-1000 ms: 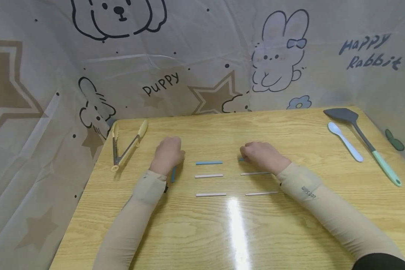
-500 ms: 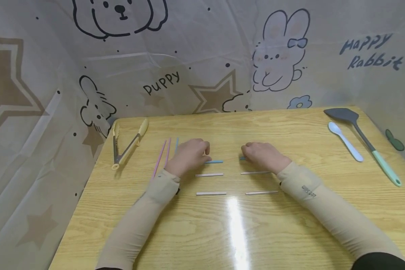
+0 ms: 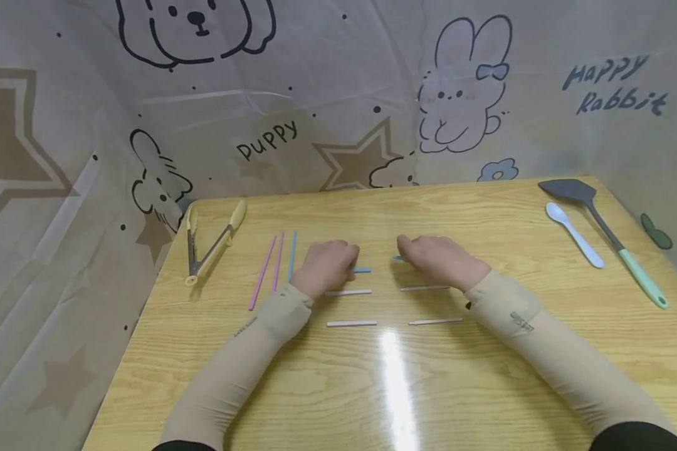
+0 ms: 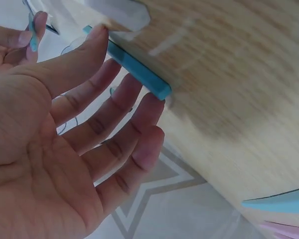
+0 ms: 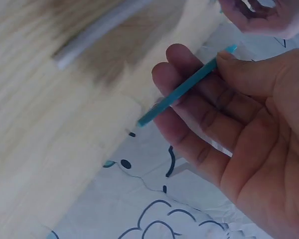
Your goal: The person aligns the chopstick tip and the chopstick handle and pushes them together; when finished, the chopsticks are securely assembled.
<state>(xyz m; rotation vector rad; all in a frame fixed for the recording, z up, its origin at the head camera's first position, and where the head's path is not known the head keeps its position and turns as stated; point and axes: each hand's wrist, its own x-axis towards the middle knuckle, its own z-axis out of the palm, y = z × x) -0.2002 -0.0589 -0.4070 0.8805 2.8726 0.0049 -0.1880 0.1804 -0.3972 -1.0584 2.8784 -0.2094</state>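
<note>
My left hand (image 3: 327, 266) holds a short blue stick (image 4: 144, 79) at the table surface, thumb on one side and fingertips on the other. Across a narrow gap, my right hand (image 3: 442, 260) pinches another short blue stick (image 5: 179, 92) between thumb and fingers, tilted and just off the table. Below the left hand lie two short pale sticks, the nearer one (image 3: 351, 324) fully visible. Two more pale sticks, the nearer one (image 3: 435, 322) included, lie below the right hand. Left of the left hand lie two long pink sticks (image 3: 262, 272) and a long blue stick (image 3: 292, 254).
Yellow-tipped tongs (image 3: 211, 250) lie spread at the table's back left. At the right are a pale blue spoon (image 3: 575, 235) and a grey spatula (image 3: 609, 225) with a green handle. A printed cloth (image 3: 327, 81) hangs behind the wooden table (image 3: 327, 388).
My left hand has moved right, from the long blue stick to the short blue one. The right hand has lifted its blue stick slightly.
</note>
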